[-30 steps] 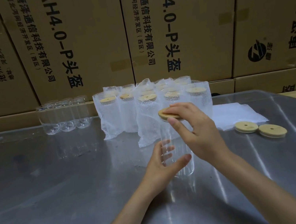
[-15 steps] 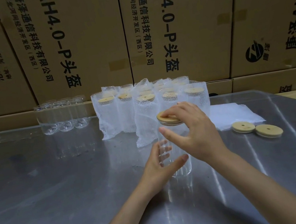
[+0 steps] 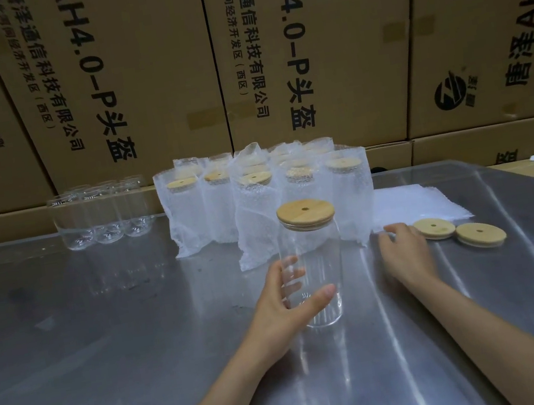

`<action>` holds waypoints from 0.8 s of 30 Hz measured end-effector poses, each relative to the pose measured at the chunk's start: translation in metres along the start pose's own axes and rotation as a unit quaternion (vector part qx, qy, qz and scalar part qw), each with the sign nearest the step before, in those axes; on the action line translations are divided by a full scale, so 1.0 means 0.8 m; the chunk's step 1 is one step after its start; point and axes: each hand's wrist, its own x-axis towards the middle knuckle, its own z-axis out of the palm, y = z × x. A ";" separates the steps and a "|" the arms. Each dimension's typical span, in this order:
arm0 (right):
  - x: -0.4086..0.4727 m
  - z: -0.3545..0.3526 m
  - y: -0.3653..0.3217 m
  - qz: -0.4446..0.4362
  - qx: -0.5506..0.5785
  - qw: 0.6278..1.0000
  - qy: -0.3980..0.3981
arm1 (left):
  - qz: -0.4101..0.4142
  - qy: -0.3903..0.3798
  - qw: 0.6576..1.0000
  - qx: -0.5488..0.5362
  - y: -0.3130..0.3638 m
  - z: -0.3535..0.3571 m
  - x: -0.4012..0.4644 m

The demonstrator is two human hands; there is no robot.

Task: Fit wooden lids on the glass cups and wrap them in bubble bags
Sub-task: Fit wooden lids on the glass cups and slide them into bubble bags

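Left hand point(image 3: 283, 307) wrapped around the lower part of a glass cup point(image 3: 314, 275), thumb in front, fingers behind the glass. Cup stands upright on the steel bench point(image 3: 107, 347), wooden lid point(image 3: 305, 214) seated on its rim. Right hand point(image 3: 404, 251) holds nothing, fingers relaxed, low over the bench just beside the flat bubble bags point(image 3: 418, 205) and two loose lids point(image 3: 457, 231). Wrapped, lidded cups point(image 3: 258, 200) stand behind; bare cups point(image 3: 101, 213) back left, cardboard boxes point(image 3: 142, 75) behind all.

2 bare forearms, left hand point(image 3: 283, 307) and right hand point(image 3: 404, 251) (no sleeves, gloves or jewellery).
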 end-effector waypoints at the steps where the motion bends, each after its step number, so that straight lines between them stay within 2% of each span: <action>1: 0.008 0.002 0.003 0.002 -0.021 1.000 -0.012 | 0.000 0.000 1.000 0.002 -0.001 0.000 0.000; 9: 0.059 0.011 0.006 -0.044 -0.160 0.986 -0.004 | 0.008 -0.010 1.000 0.004 -0.008 0.000 0.005; 12: 0.072 0.016 0.011 -0.067 -0.255 0.964 -0.014 | 0.008 -0.015 1.000 0.011 -0.009 -0.001 0.006; 16: 0.082 0.021 0.014 -0.056 -0.340 0.939 -0.015 | 0.008 -0.017 1.000 0.012 -0.008 -0.002 0.005; 24: 0.086 0.020 0.016 -0.034 -0.308 0.951 0.022 | 0.003 -0.020 1.000 0.012 -0.005 -0.002 0.003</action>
